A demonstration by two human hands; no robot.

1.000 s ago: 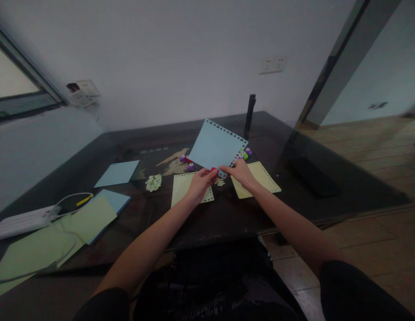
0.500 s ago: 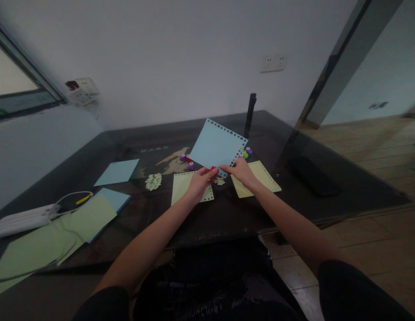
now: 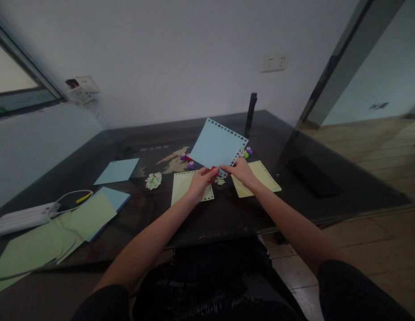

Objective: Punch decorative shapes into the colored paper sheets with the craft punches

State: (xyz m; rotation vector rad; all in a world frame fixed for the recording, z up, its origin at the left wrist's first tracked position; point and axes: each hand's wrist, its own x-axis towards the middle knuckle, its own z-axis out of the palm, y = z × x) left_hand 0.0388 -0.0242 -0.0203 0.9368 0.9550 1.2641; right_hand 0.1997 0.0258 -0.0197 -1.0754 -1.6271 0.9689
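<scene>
My left hand (image 3: 199,182) pinches a red punch (image 3: 214,169) on the blue sheet's (image 3: 216,145) near corner. Right hand (image 3: 242,171) grips the sheet's punched edge, holding it tilted above the table (image 3: 227,214). Yellow sheets (image 3: 183,185) below, small punches (image 3: 246,153) behind.

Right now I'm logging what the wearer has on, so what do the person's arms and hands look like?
Both forearms are bare down to the left hand and the right hand. No gloves, rings, watch or bracelet show. Dark, apparently black sleeves end near the elbows at the bottom of the picture. The dim light hides finer details.
</scene>
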